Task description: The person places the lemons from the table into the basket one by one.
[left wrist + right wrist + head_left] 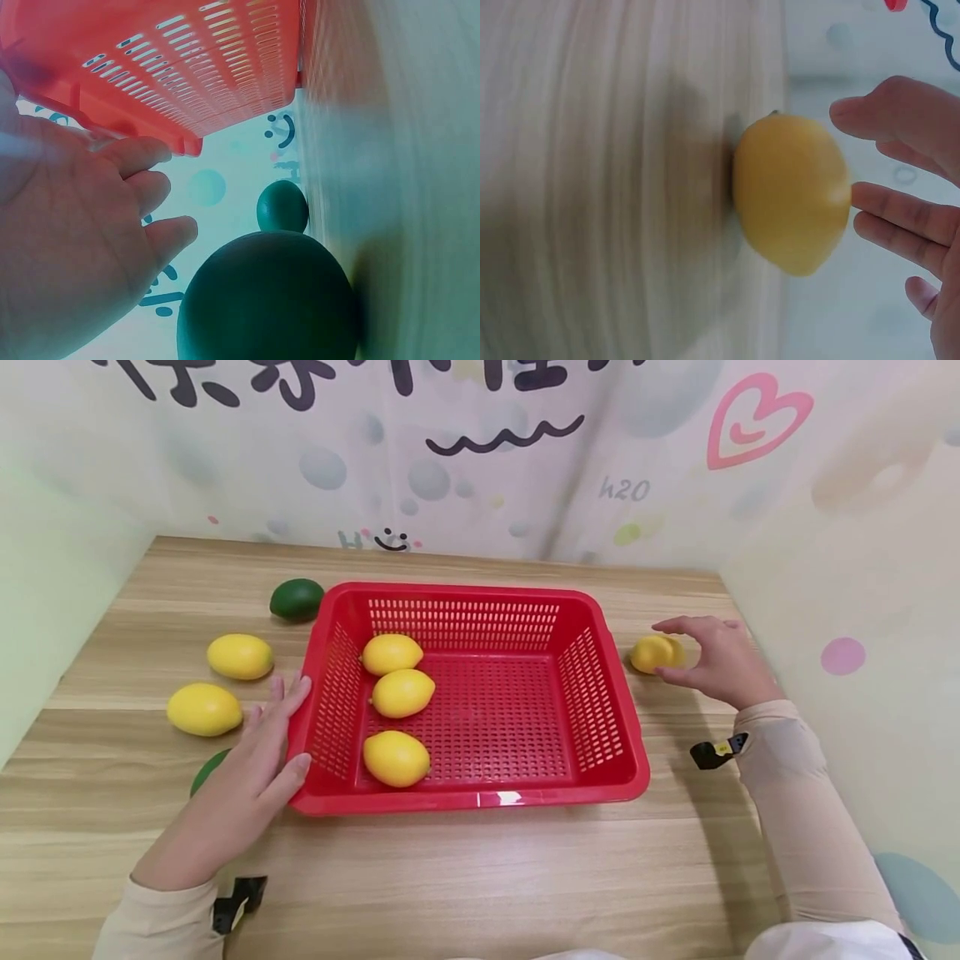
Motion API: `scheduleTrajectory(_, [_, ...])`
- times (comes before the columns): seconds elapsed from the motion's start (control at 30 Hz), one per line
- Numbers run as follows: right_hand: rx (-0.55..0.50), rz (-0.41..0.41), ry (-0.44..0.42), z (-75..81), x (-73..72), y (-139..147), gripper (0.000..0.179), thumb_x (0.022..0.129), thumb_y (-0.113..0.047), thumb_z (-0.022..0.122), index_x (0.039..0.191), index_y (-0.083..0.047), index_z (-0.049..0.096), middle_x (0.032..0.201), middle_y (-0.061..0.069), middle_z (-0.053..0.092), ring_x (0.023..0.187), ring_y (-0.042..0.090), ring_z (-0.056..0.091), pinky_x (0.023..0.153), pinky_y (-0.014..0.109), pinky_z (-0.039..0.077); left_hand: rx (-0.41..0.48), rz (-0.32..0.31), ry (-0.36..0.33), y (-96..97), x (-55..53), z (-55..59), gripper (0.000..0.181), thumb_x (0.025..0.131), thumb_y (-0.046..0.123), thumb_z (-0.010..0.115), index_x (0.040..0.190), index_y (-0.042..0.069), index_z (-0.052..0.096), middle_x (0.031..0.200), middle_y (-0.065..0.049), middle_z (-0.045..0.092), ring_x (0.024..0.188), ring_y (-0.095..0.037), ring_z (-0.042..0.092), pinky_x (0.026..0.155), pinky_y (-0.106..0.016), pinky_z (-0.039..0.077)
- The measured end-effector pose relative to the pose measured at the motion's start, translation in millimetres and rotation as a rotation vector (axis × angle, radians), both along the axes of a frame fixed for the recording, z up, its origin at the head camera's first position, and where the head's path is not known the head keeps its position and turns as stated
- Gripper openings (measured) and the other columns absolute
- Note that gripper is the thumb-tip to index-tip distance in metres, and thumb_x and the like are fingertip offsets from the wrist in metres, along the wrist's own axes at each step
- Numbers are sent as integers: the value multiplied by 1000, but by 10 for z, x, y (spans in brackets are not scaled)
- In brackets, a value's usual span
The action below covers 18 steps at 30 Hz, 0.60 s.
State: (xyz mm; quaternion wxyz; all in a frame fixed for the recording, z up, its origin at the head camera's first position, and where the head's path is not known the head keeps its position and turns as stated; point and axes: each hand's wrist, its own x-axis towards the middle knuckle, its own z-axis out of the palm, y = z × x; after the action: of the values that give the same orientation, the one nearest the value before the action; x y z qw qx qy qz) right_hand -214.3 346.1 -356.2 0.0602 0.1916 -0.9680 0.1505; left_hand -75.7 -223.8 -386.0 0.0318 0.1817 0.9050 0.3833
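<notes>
A red plastic basket (468,799) with slotted walls stands on the wooden table, with three lemons inside along its left side, one of them the front lemon (396,758). My left hand (251,772) rests against the basket's left rim, fingers fairly straight. Right of the basket, a yellow lemon (791,195) lies on the table. My right hand (716,662) is beside that lemon, thumb and fingers spread around its right side. In the right wrist view the fingertips come very near the lemon; whether they touch it I cannot tell.
Left of the basket lie two more lemons, an upper one (240,657) and a lower one (204,709). A dark green fruit (297,600) sits by the basket's back left corner. Another green fruit (268,300) is partly hidden behind my left hand. A printed wall (480,485) borders the table's back.
</notes>
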Motion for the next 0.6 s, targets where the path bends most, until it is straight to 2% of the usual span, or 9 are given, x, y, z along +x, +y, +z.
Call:
scheduleTrajectory(0.1, [13,-17,-6,-34,-15,36,60,79,-24,89,131,-4,67,127,21,68,120,43,60,95,57,30,-2,1,-4,-2,0,2,79,104,17,53,167,15,6,172,-15,3,158,-35,-3,127,-49,0])
scheduleTrajectory(0.3, [10,-48,-42,-86,-36,87,62,79,-23,89,133,-5,65,130,22,66,124,44,56,99,61,29,-14,-3,21,2,-2,-6,77,106,19,51,167,16,5,172,-13,7,158,-35,-3,127,-44,-2])
scheduleTrajectory(0.5, [1,-86,-64,-153,-58,119,64,79,-21,90,135,-5,64,134,23,64,126,46,52,101,65,27,-3,2,0,-3,-2,1,79,104,17,53,167,16,5,173,-14,5,158,-35,-4,127,-49,0])
scheduleTrajectory(0.6, [-10,-94,-84,-175,-70,126,65,79,-19,90,136,-4,63,135,23,63,126,47,51,100,66,27,-4,1,7,-2,5,4,79,104,16,53,167,16,5,173,-13,6,158,-35,-4,127,-45,-1])
